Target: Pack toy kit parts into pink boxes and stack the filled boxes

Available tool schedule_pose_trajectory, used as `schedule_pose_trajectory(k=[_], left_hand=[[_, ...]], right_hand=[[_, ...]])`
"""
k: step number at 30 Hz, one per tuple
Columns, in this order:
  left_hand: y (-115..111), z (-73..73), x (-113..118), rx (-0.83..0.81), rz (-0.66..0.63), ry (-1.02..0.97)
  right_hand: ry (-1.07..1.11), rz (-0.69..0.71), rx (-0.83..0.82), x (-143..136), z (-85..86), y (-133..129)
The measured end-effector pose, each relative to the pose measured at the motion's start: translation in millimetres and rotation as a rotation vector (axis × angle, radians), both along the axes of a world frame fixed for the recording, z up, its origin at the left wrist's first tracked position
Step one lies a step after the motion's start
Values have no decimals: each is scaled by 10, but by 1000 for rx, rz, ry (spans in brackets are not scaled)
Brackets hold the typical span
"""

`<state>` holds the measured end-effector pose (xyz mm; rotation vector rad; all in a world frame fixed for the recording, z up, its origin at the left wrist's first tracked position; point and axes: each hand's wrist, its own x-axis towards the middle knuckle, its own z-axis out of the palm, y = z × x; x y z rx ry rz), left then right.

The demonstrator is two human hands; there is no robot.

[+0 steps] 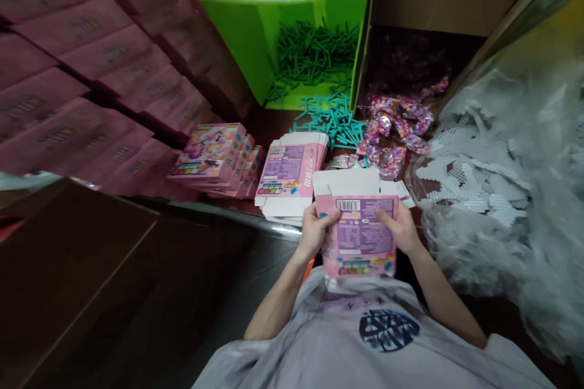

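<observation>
Where the two hands, left point(401, 228) and right point(314, 231), grip its sides, a pink carton point(365, 231) sits between them, white flap up, its lower edge near the shirt point(365, 334); flattened cartons point(287, 173) lie beyond the right hand, apparently stacked on the bench point(250, 118).

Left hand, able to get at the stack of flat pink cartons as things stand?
Probably yes: the stack sits just beyond the left hand, nothing visibly between, but that hand is holding a carton.

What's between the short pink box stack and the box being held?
Flat pink cartons, piled up, lie between the stack and the held box in the head view.
</observation>
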<state>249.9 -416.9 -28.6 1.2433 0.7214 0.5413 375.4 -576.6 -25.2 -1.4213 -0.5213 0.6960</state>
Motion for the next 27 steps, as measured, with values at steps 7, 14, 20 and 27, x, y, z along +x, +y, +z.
schedule_pose_trajectory(k=[7, 14, 20, 27], left_hand=[[-371, -294, 202, 261, -101, -97], [-401, -362, 346, 266, -329, 26], [-459, -579, 387, 7, -168, -88], [-546, -869, 262, 55, -175, -125]], right_hand=[[-28, -168, -62, 71, -427, -403], [-123, -210, -39, 123, -423, -477], [-13, -288, -23, 10, -557, -376], [-142, -410, -76, -125, -747, -384]])
